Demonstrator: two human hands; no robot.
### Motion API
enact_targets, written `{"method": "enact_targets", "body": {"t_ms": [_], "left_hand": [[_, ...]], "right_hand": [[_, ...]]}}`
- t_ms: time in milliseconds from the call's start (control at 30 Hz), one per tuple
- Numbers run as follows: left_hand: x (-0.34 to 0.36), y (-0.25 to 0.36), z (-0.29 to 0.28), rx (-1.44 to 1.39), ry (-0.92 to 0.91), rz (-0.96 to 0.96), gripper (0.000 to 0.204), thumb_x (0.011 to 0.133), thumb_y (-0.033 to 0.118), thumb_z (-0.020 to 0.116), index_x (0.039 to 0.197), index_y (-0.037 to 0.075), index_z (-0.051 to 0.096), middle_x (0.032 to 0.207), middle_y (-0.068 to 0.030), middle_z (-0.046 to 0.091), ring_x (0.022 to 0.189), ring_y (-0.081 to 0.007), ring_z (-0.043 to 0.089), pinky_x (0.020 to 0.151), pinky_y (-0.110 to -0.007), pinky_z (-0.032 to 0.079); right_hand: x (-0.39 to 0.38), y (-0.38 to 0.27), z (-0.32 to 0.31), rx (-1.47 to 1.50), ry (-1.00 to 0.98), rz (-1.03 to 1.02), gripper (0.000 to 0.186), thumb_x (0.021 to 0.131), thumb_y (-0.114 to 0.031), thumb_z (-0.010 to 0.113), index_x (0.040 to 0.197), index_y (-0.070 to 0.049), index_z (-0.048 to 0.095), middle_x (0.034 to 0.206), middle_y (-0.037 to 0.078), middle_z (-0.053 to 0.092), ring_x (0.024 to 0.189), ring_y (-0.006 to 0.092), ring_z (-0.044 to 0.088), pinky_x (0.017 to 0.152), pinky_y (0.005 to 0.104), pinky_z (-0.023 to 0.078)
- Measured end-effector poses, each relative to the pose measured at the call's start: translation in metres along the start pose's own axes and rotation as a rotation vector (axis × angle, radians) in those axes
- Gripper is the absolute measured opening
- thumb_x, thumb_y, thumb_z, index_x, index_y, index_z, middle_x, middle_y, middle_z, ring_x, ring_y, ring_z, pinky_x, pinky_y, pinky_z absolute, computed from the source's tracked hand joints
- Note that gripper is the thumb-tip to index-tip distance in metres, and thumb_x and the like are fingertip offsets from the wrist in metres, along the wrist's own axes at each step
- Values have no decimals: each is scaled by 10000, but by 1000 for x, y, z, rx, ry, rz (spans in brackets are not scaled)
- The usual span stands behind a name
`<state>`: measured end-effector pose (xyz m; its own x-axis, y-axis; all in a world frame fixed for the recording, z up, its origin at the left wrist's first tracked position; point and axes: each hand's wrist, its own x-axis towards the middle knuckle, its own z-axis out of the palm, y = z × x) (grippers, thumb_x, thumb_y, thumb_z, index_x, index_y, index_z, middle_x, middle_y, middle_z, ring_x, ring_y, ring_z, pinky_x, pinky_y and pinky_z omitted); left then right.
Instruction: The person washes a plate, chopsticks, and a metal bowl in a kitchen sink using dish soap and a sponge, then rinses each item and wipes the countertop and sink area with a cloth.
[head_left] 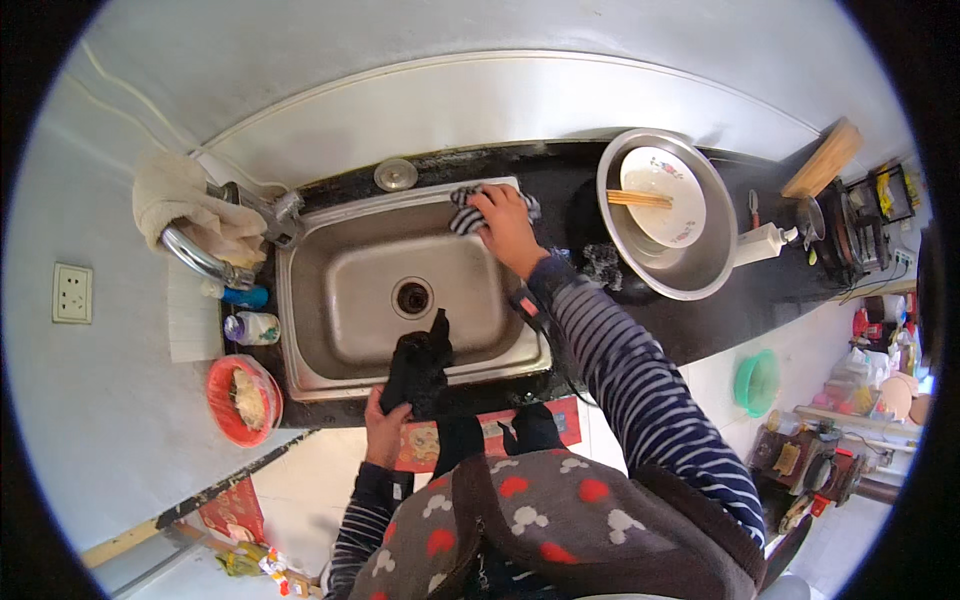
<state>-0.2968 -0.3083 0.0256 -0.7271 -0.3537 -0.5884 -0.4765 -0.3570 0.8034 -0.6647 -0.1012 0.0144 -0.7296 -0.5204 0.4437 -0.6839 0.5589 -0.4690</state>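
My right hand (508, 228) is closed on a black-and-white striped cloth (466, 212), pressed against the far right corner of the steel sink (335, 215). At the sink's near edge my left hand (384, 432) grips a limp black thing (412, 372) that looks like cloth. Part of it hangs over the rim into the basin, and it hides some of my left fingers. The drain hole (412, 297) lies uncovered in the basin floor. A round metal strainer (395, 175) sits on the dark counter behind the sink.
A big steel basin (612, 240) holding a flowered bowl (680, 185) and chopsticks (640, 199) stands to the right, beside a white bottle (762, 245). Left are a tap (205, 258) draped with a towel (180, 200), a small jar (252, 328) and a red bowl (225, 415).
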Motion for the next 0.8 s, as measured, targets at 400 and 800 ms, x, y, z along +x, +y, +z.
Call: {"method": "enact_targets", "body": {"t_ms": [400, 800], "left_hand": [[2, -25, -29, -77, -81, 5, 349, 816, -73, 662, 1125, 44, 548, 999, -46, 640, 834, -144, 620, 743, -295, 523], [5, -1, -7, 299, -238, 320, 868, 806, -113, 651, 1572, 81, 294, 1385, -147, 560, 1269, -248, 560, 1047, -360, 475]], "right_hand": [[57, 54, 32, -355, -395, 256, 484, 902, -119, 614, 1382, -174, 592, 1494, 97, 498, 1380, 319, 417, 1060, 573, 392], [-43, 39, 8, -364, -122, 352, 546, 797, -160, 701, 1331, -151, 586, 1468, 113, 509, 1314, 346, 452, 1030, 567, 418]]}}
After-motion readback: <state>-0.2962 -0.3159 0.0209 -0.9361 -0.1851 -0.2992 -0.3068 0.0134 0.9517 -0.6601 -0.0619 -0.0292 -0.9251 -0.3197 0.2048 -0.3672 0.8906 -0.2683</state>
